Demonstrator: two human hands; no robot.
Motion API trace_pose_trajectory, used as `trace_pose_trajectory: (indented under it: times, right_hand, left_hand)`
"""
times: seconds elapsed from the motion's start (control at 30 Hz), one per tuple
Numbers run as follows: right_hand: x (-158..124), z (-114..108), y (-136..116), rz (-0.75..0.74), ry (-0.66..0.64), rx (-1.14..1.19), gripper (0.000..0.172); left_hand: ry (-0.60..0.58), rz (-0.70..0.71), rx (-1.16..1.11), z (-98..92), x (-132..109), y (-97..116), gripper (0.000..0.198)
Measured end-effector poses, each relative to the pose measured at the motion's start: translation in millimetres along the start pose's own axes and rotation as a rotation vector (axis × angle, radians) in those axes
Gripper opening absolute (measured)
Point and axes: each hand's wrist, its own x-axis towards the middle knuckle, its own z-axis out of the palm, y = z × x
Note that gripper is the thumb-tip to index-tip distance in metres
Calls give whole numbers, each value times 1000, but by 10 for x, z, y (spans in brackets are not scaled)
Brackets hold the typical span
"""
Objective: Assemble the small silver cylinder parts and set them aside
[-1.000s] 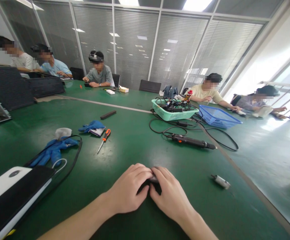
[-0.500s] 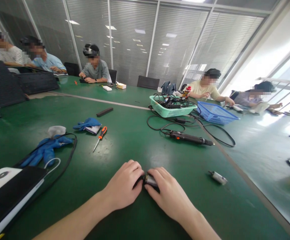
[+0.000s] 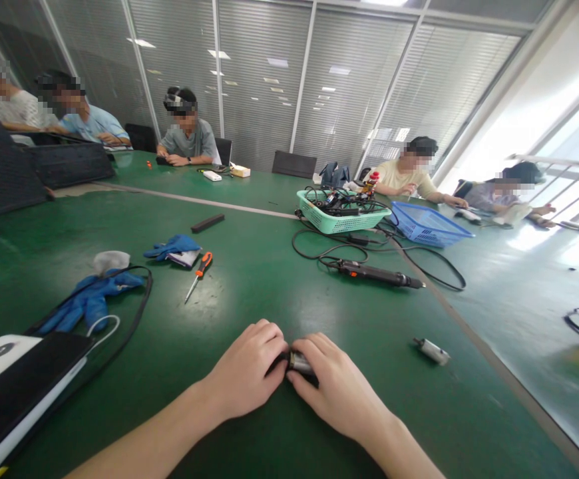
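Between the right fingers (image 3: 307, 347) — partly covered — lies a silvery cylinder (image 3: 300, 362).

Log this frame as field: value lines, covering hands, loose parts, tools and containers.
Left hand: closed on a dark piece, mostly hidden
Right hand: closed around a silver cylinder
Loose part: second silver cylinder, right of both hands
Tools: orange-handled screwdriver; black handheld tool
Containers: green basket, filled; blue basket beside it

Green basket (image 3: 339, 223) holding tangled cables (image 3: 330, 201) — blue basket (image 3: 430, 233) just beside.
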Motion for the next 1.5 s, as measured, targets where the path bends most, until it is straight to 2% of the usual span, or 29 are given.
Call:
trace_pose_trajectory:
  times: [0.33,1.5]
  right_hand:
    - [7,9,17,-16,-10,-14,21]
    - [-5,15,4,-32,33,-20,18]
  left_hand:
    - [-2,14,-2,3,-1,-7,7]
    - [-1,19,20,4,-2,-1,7]
